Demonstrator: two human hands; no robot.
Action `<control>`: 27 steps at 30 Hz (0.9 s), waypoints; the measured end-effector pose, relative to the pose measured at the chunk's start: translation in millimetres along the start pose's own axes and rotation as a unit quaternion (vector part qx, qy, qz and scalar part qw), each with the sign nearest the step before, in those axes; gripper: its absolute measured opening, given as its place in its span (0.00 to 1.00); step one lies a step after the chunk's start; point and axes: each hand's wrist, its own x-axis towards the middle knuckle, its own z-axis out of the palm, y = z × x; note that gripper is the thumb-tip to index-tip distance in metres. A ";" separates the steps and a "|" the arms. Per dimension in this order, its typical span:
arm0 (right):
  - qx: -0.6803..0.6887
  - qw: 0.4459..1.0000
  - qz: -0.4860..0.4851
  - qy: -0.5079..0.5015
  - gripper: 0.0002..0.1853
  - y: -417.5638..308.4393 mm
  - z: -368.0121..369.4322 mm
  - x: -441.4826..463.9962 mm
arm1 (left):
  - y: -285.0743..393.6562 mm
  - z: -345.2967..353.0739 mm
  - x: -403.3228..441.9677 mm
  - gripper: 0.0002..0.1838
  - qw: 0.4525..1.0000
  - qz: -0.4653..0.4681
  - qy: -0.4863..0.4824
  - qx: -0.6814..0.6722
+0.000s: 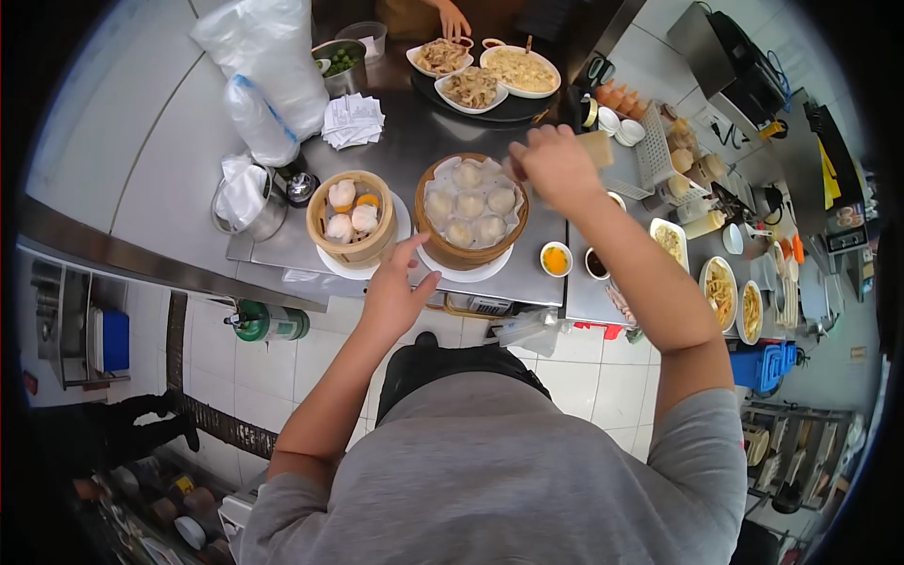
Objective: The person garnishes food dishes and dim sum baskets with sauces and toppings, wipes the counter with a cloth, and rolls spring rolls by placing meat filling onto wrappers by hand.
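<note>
A large bamboo steamer [428, 237] with several round dumplings [469, 204] on white paper sits on a white plate [482, 274]. Left of it, a smaller bamboo steamer [350, 252] holds several pale dumplings [363, 218] and stands on another white plate [401, 221]. My left hand [395, 294] is in front of the gap between the steamers, fingers apart and holding nothing; whether it touches a plate I cannot tell. My right hand [557, 171] is curled above the big steamer's right rim. Beside its knuckles shows a blurred beige object [597, 149], its kind unclear.
Small bowls with orange [556, 259] and dark sauce [597, 264] stand to the right. Filled white dishes [520, 72] occupy a dark round tray at the back, near another person's hand [454, 21]. Paper slips [353, 121], plastic bags [273, 66] and a metal pot [249, 200] lie left.
</note>
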 end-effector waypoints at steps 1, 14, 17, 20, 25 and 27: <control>-0.006 1.000 -0.004 -0.021 0.05 6.2 -5.2 -8.5 | -3.8 1.5 3.6 0.29 1.000 0.019 0.000 0.015; 0.254 0.936 0.241 0.017 0.23 13.4 32.1 -40.5 | -39.9 29.6 54.0 0.30 0.985 0.119 0.029 0.119; 0.348 0.879 0.326 -0.007 0.30 31.9 48.4 -62.1 | -35.9 23.4 61.0 0.28 0.985 0.122 0.025 0.123; 0.374 0.864 0.334 -0.057 0.33 31.9 62.3 -75.8 | -26.3 14.4 71.0 0.29 0.973 0.195 0.067 0.105; 0.255 0.945 0.174 -0.112 0.23 -5.9 57.2 -73.3 | 39.2 -39.2 81.6 0.29 0.975 0.150 0.136 0.095; 0.185 0.976 0.079 -0.082 0.16 -25.6 63.2 -63.6 | 49.0 -59.1 84.8 0.29 0.969 0.159 0.159 0.106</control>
